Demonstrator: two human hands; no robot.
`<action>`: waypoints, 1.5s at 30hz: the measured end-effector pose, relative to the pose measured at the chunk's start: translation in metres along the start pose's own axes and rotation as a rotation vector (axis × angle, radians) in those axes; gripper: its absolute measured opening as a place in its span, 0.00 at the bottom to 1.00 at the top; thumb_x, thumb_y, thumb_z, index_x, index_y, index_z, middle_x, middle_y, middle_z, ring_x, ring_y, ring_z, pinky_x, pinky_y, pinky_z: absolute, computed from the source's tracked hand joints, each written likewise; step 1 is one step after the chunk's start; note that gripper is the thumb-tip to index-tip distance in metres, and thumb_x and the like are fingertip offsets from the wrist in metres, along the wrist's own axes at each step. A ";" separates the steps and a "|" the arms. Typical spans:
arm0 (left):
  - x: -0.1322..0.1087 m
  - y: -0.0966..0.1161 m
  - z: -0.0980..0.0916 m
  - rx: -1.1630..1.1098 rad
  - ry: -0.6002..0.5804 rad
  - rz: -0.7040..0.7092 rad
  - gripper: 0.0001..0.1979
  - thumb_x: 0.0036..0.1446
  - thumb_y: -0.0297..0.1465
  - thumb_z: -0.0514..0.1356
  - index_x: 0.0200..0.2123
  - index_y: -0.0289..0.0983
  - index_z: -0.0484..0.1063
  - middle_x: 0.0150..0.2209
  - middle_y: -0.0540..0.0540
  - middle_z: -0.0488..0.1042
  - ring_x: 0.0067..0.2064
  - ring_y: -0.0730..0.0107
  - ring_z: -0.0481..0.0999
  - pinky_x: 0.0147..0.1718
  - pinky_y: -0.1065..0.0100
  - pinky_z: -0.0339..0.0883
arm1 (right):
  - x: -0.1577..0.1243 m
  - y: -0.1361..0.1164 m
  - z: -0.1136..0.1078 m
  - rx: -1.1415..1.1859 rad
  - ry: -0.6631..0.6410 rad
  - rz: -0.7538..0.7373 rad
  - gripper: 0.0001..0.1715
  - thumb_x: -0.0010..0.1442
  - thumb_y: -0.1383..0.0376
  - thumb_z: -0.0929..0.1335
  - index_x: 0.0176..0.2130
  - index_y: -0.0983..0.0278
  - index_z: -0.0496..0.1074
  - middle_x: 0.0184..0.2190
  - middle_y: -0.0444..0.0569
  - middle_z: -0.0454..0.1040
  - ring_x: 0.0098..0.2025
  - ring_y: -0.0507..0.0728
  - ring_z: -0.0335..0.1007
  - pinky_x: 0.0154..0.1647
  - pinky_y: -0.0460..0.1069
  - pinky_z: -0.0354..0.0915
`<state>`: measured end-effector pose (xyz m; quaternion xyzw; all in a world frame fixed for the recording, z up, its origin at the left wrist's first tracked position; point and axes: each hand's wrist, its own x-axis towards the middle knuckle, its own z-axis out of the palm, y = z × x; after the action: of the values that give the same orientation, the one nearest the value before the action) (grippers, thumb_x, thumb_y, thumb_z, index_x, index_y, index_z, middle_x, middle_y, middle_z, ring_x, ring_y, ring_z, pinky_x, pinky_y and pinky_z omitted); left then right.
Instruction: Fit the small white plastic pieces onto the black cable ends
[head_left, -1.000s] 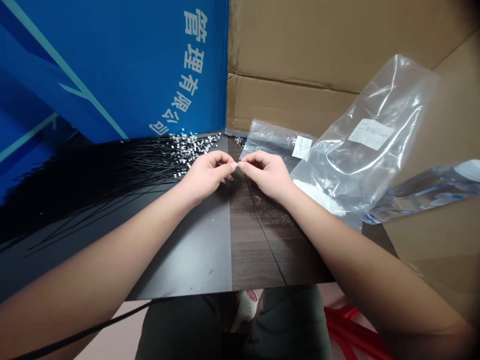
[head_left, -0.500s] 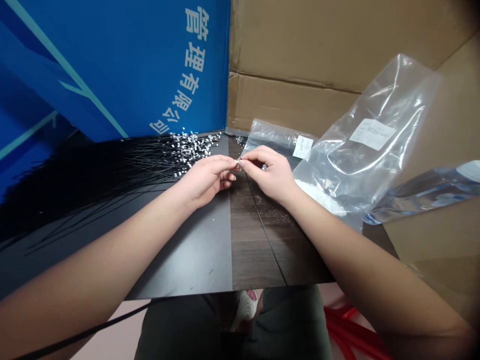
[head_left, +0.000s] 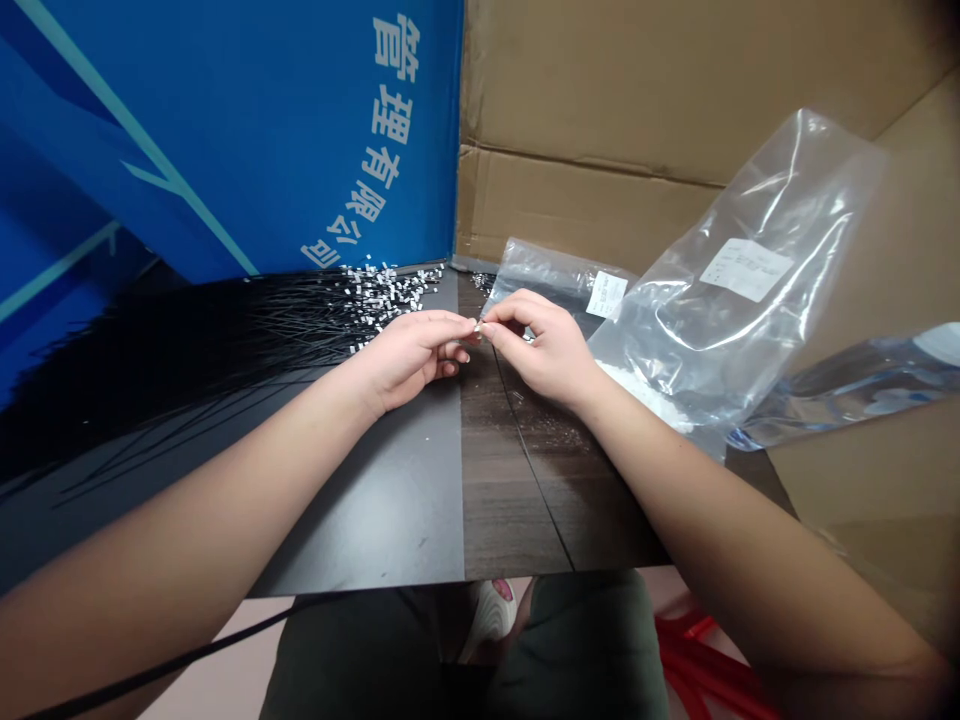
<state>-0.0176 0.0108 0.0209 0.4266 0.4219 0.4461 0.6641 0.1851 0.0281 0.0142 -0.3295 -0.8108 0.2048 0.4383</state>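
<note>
Thumb and fingers of my left hand [head_left: 420, 355] are pinched together, their tips meeting those of my right hand over the dark wood table. Between the two sets of fingertips shows a small white piece [head_left: 478, 326], mostly covered; its exact shape is too small to make out. My right hand [head_left: 544, 345] pinches at it from the other side, thumb and index finger together. Left of my hands lies a thick bundle of thin black wires [head_left: 247, 320], many with little white ends [head_left: 386, 290] fanned toward the middle.
A large clear plastic bag [head_left: 742, 270] with white pieces [head_left: 645, 395] in its lower part leans at right. Behind my right hand lies a smaller labelled bag [head_left: 555, 270]. A plastic bottle [head_left: 855, 385] rests far right. Blue panel [head_left: 300, 120] and cardboard [head_left: 600, 90] wall the back.
Both hands hold almost the same place, fingertips still together. The fingers of my left hand have shifted slightly; the view has moved a little.
</note>
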 end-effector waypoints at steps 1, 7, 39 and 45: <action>0.000 0.000 0.000 0.017 0.013 0.007 0.14 0.46 0.35 0.78 0.30 0.35 0.79 0.29 0.48 0.76 0.30 0.74 0.71 0.29 0.69 0.62 | 0.000 0.000 0.000 -0.001 -0.007 0.003 0.09 0.69 0.60 0.69 0.38 0.60 0.78 0.38 0.49 0.79 0.40 0.58 0.71 0.44 0.54 0.67; 0.001 0.000 -0.001 0.071 0.035 0.041 0.14 0.47 0.35 0.77 0.27 0.35 0.78 0.24 0.50 0.71 0.29 0.74 0.71 0.30 0.69 0.62 | -0.001 0.000 0.002 0.029 0.013 0.028 0.08 0.68 0.60 0.71 0.37 0.60 0.79 0.38 0.49 0.79 0.40 0.57 0.71 0.44 0.54 0.67; 0.001 -0.008 0.012 -0.179 0.113 -0.008 0.08 0.48 0.29 0.72 0.29 0.34 0.77 0.28 0.48 0.75 0.30 0.76 0.71 0.29 0.71 0.62 | 0.000 -0.011 0.020 0.621 -0.011 0.617 0.17 0.51 0.55 0.80 0.28 0.64 0.78 0.28 0.46 0.79 0.27 0.49 0.65 0.30 0.48 0.63; 0.001 -0.010 0.010 -0.098 0.115 0.062 0.09 0.48 0.32 0.72 0.29 0.35 0.78 0.29 0.47 0.77 0.32 0.73 0.73 0.31 0.69 0.63 | 0.000 -0.012 0.020 0.586 0.011 0.628 0.15 0.51 0.56 0.79 0.28 0.64 0.79 0.27 0.45 0.79 0.26 0.49 0.64 0.30 0.49 0.63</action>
<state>-0.0055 0.0072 0.0140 0.3800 0.4235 0.5105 0.6447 0.1640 0.0188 0.0114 -0.4229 -0.5762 0.5484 0.4341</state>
